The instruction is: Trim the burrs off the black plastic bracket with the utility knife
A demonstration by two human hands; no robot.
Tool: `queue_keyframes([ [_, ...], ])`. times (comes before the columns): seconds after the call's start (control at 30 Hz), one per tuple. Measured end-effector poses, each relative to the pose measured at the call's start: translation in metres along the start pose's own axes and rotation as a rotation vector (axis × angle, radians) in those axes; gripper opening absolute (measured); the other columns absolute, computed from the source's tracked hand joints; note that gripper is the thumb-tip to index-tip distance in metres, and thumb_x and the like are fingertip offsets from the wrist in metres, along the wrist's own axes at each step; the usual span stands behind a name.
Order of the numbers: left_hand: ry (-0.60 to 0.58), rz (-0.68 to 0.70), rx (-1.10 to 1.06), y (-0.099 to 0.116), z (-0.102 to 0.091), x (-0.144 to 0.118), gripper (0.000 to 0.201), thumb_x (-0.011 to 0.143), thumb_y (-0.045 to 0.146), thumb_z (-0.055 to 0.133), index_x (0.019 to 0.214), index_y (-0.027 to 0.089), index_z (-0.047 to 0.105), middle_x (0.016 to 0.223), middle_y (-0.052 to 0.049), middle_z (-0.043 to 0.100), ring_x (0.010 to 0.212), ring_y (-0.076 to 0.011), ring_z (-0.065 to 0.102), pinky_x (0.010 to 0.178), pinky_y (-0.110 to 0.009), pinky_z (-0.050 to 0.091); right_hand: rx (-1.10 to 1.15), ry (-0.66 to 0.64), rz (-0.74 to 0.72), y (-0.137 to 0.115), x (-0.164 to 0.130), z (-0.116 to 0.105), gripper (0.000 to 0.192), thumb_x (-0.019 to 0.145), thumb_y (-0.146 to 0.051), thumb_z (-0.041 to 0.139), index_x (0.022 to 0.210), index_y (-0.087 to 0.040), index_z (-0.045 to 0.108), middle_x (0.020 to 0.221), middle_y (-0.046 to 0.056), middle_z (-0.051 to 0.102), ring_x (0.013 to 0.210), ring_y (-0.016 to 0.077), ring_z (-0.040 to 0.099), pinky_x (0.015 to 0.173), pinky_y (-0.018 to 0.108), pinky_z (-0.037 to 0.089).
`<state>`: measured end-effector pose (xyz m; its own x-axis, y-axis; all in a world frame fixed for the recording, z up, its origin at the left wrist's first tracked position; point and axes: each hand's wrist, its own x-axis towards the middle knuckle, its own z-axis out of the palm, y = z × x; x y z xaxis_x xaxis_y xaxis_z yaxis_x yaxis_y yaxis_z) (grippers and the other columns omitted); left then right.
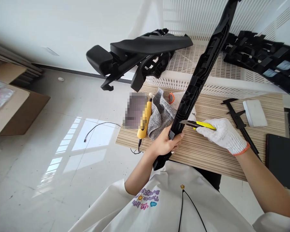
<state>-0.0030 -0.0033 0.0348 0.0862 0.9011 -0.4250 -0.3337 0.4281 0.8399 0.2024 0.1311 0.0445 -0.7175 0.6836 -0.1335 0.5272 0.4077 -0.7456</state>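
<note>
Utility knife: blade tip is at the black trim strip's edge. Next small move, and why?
Probably a short, shallow stroke along the edge, away from the bare left hand. The gloved right hand holds the yellow utility knife with its blade tip against the long black trim strip. The left hand grips that strip just below the contact point, unprotected, so a slip toward it looks risky.

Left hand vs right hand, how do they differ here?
The left hand is bare; the right hand wears a white knit glove with an orange cuff. The left hand grips the long black plastic trim piece near its lower end, holding it up at a slant; the right hand holds a yellow utility knife, blade pointing at that piece. Both are over the striped wooden table.
</note>
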Motion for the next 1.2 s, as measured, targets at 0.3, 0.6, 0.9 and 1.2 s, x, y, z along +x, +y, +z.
queue_keyframes([
  [0.3, 0.02, 0.015, -0.007, -0.004, 0.0, 0.001, 0.033, 0.086, 0.037, 0.075, 0.083, 0.022, 0.046, 0.059, 0.011, 0.037, 0.044, -0.0036, 0.035, 0.039, -0.016, 0.036, 0.01, -0.135, 0.062, -0.002, 0.006, -0.008, 0.045, 0.09, -0.062, 0.065, 0.082, -0.02, 0.077, 0.055, 0.0, 0.06, 0.051, 0.014, 0.049, 0.051, 0.03, 0.034],
  [0.6, 0.025, 0.02, -0.032, -0.004, 0.001, 0.001, 0.036, 0.082, 0.035, 0.08, 0.083, 0.021, 0.046, 0.062, 0.01, 0.036, 0.047, -0.0033, 0.033, 0.041, -0.016, 0.036, 0.086, -0.22, 0.159, -0.005, 0.01, -0.013, 0.05, 0.087, -0.06, 0.067, 0.059, -0.021, 0.056, 0.049, -0.003, 0.052, 0.045, 0.0101, 0.044, 0.047, 0.027, 0.03],
  [0.9, 0.021, 0.016, -0.047, -0.005, 0.0, 0.0, 0.037, 0.081, 0.035, 0.081, 0.084, 0.021, 0.048, 0.058, 0.011, 0.038, 0.045, -0.004, 0.036, 0.039, -0.017, 0.036, 0.294, -0.052, 0.214, -0.004, -0.011, -0.001, 0.042, 0.085, -0.06, 0.067, 0.077, -0.019, 0.074, 0.055, 0.001, 0.059, 0.048, 0.0128, 0.048, 0.045, 0.029, 0.037],
  [1.2, 0.013, 0.063, 0.14, -0.003, 0.001, 0.001, 0.033, 0.092, 0.038, 0.071, 0.078, 0.02, 0.047, 0.055, 0.007, 0.056, 0.042, -0.0094, 0.057, 0.046, -0.023, 0.048, 0.117, 0.109, 0.09, -0.005, -0.024, 0.01, 0.04, 0.091, -0.059, 0.066, 0.073, -0.024, 0.069, 0.057, 0.0, 0.064, 0.052, 0.0146, 0.054, 0.053, 0.03, 0.041],
])
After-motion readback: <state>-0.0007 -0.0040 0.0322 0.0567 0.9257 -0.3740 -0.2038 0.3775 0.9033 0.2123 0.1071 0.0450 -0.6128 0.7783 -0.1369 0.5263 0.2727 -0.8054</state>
